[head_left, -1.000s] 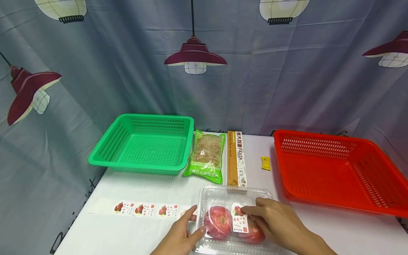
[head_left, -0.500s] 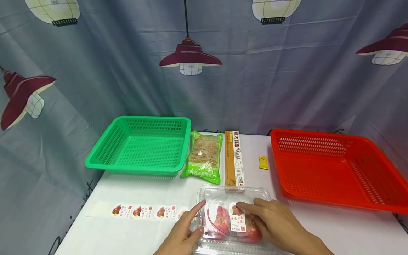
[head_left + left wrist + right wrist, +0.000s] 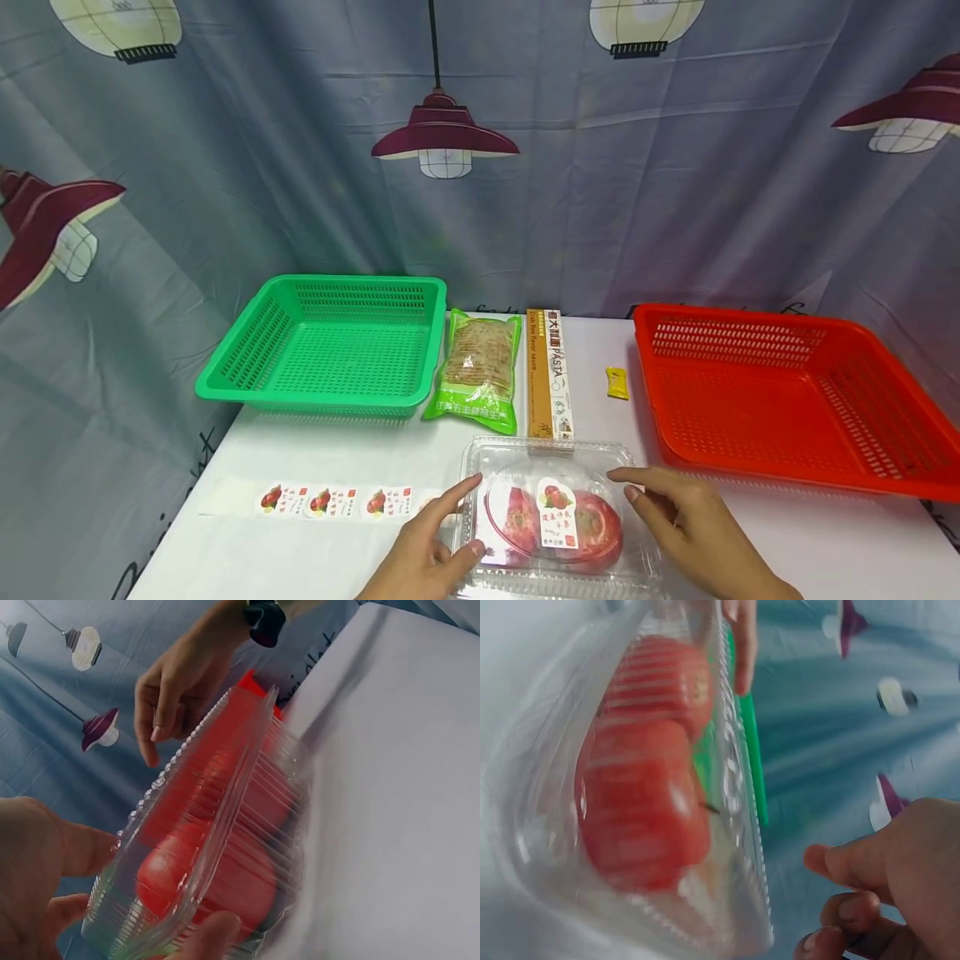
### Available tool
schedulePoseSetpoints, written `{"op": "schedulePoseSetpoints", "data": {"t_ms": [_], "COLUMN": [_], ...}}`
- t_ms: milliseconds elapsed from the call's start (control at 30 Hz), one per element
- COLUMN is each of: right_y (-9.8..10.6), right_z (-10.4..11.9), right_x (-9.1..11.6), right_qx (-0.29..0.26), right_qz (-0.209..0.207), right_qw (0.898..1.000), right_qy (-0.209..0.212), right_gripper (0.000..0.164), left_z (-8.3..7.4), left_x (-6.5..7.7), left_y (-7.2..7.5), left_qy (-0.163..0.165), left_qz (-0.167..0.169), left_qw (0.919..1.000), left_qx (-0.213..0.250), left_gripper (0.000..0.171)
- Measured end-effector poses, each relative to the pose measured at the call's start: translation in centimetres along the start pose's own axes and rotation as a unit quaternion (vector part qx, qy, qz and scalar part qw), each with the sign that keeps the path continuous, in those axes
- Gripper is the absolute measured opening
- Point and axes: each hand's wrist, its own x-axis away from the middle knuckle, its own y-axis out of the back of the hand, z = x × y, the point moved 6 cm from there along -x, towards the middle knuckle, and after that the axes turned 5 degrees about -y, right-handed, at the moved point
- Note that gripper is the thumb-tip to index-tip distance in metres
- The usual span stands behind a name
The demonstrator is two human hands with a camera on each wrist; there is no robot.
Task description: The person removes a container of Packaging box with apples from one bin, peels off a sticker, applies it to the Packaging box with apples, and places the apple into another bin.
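Note:
A clear plastic clamshell box (image 3: 498, 454) with two red apples (image 3: 600, 527) inside lies at the table's front. A white fruit label (image 3: 557, 521) sits flat on its lid between the apples. My left hand (image 3: 427, 546) is at the box's left side, its forefinger extended at the lid and its thumb at the near left part; the left wrist view shows the thumb (image 3: 217, 934) overlapping the box wall. To the right of the box, my right hand (image 3: 690, 525) hovers with loosely bent fingers and nothing in them. In the right wrist view its fingertips are apart from the box.
A strip of fruit labels (image 3: 330, 502) lies left of the box. Behind stand a green basket (image 3: 322, 400), a green-edged food bag (image 3: 480, 367), a pasta box (image 3: 550, 375), a small yellow packet (image 3: 617, 383) and a red basket (image 3: 750, 462). A printed curtain (image 3: 570, 233) closes the back.
My right hand has lifted its forefinger off the label and drawn back to the right. The left forefinger has come forward onto the lid; the label stays in place.

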Motion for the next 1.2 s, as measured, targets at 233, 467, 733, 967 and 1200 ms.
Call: {"op": "schedulePoseSetpoints", "data": {"t_ms": [233, 467, 733, 967, 1200], "right_y": [1.5, 2.0, 1.5, 0.7, 0.7], "right_z": [-3.5, -7.3, -10.3, -11.7, -11.6], "right_x": [0.8, 1.5, 1.8, 1.9, 1.7], "right_qx": [-0.064, -0.134, -0.196, -0.324, -0.372], "right_qz": [-0.115, -0.157, -0.117, -0.080, -0.092], "right_qw": [0.990, 0.969, 0.944, 0.900, 0.894], "right_qy": [-0.058, -0.137, -0.239, -0.279, -0.233], "right_gripper": [0.018, 0.014, 0.046, 0.060, 0.055], "left_z": [-0.3, -0.5, -0.6, -1.1, -2.9], "left_x": [-0.1, -0.3, -0.3, -0.5, -1.4], "left_y": [0.1, 0.2, 0.3, 0.7, 1.6], "left_qy": [0.010, 0.007, 0.005, 0.018, 0.006], "left_qz": [0.004, -0.004, -0.013, -0.018, -0.018], "left_qw": [0.9987, 0.9983, 0.9964, 0.9943, 0.9926], "left_qx": [0.051, 0.058, 0.084, 0.103, 0.120], "left_gripper": [0.066, 0.067, 0.071, 0.072, 0.073]}}
